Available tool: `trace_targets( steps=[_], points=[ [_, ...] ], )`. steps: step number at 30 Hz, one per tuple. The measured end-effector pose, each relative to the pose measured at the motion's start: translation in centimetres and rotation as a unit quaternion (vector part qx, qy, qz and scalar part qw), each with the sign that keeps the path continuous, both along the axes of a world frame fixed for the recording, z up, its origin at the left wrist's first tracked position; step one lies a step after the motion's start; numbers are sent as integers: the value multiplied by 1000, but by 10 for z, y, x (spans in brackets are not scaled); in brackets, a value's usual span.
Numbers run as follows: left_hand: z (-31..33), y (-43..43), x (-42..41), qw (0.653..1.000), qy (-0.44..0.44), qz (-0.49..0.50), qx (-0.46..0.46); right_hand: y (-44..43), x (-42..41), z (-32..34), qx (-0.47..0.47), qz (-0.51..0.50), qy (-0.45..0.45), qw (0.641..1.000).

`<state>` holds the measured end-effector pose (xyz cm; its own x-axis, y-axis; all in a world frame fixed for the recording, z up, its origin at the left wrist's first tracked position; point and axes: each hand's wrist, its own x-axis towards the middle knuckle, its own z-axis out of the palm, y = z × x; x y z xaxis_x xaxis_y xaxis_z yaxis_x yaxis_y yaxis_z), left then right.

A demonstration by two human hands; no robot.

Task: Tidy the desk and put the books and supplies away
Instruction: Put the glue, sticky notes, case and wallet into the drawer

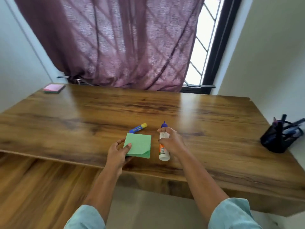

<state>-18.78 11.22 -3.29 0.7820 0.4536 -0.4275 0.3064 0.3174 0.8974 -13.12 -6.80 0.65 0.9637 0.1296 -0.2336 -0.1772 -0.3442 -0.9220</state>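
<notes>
A stack of green square paper [139, 145] sits near the front of the wooden desk [115, 109]. My left hand [118, 154] holds its left edge, thumb on top. My right hand [171, 142] grips a white glue bottle [163, 152] with a purple cap and an orange label, just right of the paper. A blue glue stick [137, 128] with a yellow cap lies flat on the desk behind the paper.
A pink pad on a dark cover [54, 88] lies at the far left corner. A black mesh pen holder [279, 138] with pens stands at the right edge. A purple curtain [115, 43] hangs behind the desk. A lower wooden shelf [33, 187] runs beneath.
</notes>
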Motion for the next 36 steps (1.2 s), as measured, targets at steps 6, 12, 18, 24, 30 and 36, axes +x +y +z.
trace_targets(
  steps=[6,12,18,24,30,36],
  points=[
    [-6,83,-84,999,-29,32,2,90,-64,-10,28,36,-1,999],
    [-21,183,-178,997,23,70,19,182,-144,-22,23,69,6,997],
    [-43,212,-224,993,118,18,-10,230,-190,-31,-17,109,9,994],
    [-67,219,-241,982,185,-31,-18,240,-204,-49,-75,136,6,988],
    [-71,221,-245,969,228,-91,35,242,-206,-62,-126,154,-10,980],
    [-79,218,-242,945,268,-151,116,244,-211,-70,-146,160,-13,976]
  ],
)
